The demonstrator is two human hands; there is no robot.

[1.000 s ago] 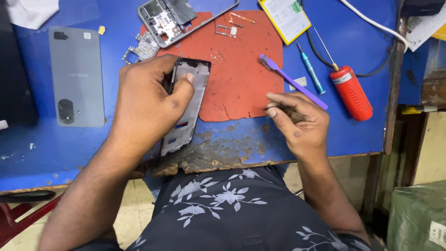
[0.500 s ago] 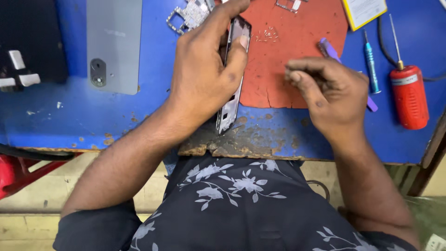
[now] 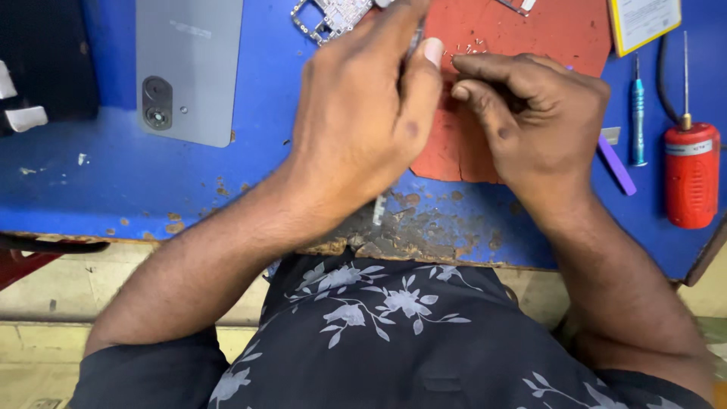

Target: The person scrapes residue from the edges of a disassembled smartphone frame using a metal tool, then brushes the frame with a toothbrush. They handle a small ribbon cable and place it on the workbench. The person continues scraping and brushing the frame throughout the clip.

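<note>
**Two hands closed over a phone frame at the red mat**

The left hand (image 3: pixel 363 129) has its grip wrapped around a phone frame (image 3: pixel 379 210), which it holds on edge; only a sliver of the lower end shows beneath the palm, above the worn front edge of the tabletop (image 3: pixel 113 189). The right hand (image 3: pixel 530 113) is pinched shut, thumb and forefinger meeting just beside the left thumb at the top of the frame; what they nip is too small to tell. Both hands sit over a red work mat (image 3: pixel 560 30).

To the right lie a purple pry tool (image 3: pixel 617 167), partly under the right hand, a blue screwdriver (image 3: pixel 638 113) and a red cylindrical tool (image 3: pixel 691 178). To the left a grey phone back cover (image 3: pixel 189 68) lies flat, camera side up. A bare circuit board (image 3: pixel 333 15) rests at the top edge.
</note>
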